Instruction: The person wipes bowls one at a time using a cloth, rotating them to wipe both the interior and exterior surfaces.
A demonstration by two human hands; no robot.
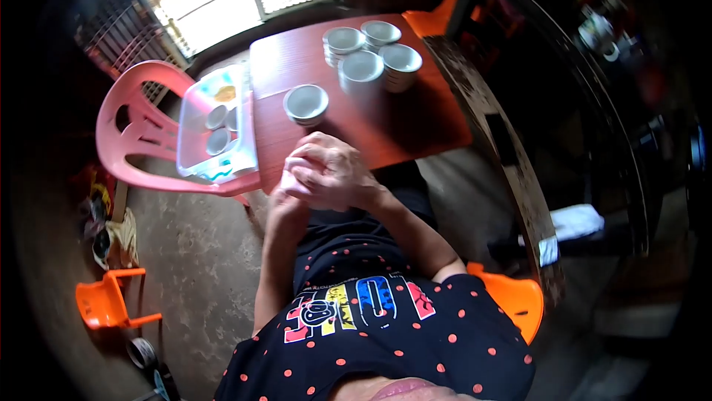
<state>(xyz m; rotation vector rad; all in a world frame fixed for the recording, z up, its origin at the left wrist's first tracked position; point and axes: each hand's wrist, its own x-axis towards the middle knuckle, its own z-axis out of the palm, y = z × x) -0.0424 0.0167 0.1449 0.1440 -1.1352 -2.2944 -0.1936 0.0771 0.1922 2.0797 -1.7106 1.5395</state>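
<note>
Just past the near edge of the red-brown table (282, 145), my two hands meet in front of my body. My right hand (341, 171) is closed over my left hand (291, 187), whose fingers are curled and partly covered. Whether anything small lies between them is hidden. Closest to my hands stands a short stack of white cups (305, 104). Farther back, several taller stacks of similar cups (362, 68) stand close together, upright with their mouths up.
Left of the table, a pink plastic chair (122, 123) bears a clear plastic tub (191, 130) with a few cups (217, 141) inside. Orange chairs (104, 303) stand around. A worn wooden beam (493, 130) runs along the table's right side.
</note>
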